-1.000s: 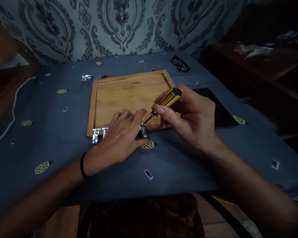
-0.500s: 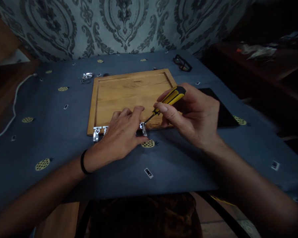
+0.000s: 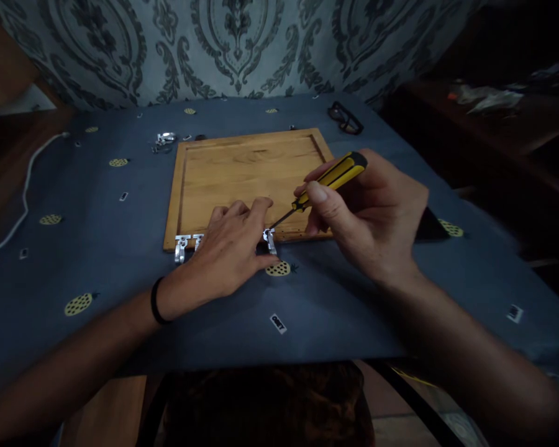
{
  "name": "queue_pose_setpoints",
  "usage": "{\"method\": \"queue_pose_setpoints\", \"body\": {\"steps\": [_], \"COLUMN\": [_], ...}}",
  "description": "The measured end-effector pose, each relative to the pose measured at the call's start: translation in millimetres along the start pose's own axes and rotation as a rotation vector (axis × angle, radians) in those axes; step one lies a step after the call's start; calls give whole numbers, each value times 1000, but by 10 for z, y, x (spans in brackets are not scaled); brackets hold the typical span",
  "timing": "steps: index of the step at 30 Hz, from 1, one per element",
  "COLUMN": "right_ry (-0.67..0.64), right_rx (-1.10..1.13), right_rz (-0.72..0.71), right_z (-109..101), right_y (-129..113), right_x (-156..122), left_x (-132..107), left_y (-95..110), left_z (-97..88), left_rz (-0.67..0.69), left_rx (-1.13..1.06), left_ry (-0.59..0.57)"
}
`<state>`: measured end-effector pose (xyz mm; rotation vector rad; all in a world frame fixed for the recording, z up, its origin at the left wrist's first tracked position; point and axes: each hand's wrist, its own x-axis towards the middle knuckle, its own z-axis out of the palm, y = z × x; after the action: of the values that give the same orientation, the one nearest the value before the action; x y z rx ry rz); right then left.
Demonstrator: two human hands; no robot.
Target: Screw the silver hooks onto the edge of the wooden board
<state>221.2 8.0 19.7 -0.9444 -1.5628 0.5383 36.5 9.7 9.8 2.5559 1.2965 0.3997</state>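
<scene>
A wooden board (image 3: 242,180) with a raised rim lies on the blue cloth. Metal hooks are fixed along its near edge: two at the left (image 3: 186,244) and one by my thumb (image 3: 269,239). My left hand (image 3: 230,248) rests palm down on the board's near edge, fingers curled, thumb beside that hook. My right hand (image 3: 372,214) is closed around a yellow and black screwdriver (image 3: 328,181), whose tip points down at the top of that hook.
Black glasses (image 3: 345,119) lie at the far right of the table (image 3: 97,248). Loose metal parts (image 3: 164,141) sit beyond the board's far left corner. A white cable (image 3: 25,186) runs along the left. A dark flat object (image 3: 431,226) lies behind my right hand.
My right hand has lifted and drawn back to the right, tilting the screwdriver handle higher while its tip stays at the hook. The left hand has stayed in place.
</scene>
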Motion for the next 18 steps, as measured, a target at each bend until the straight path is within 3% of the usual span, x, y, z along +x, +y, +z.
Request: {"method": "queue_pose_setpoints", "body": {"steps": [18], "right_ry": [6], "right_rx": [-15], "right_rz": [-23], "right_z": [-5], "right_y": [-62], "right_x": [-24], "left_x": [-10], "left_y": [-3], "left_z": [-1], "left_rz": [12], "left_rx": [10], "left_ry": [6]}}
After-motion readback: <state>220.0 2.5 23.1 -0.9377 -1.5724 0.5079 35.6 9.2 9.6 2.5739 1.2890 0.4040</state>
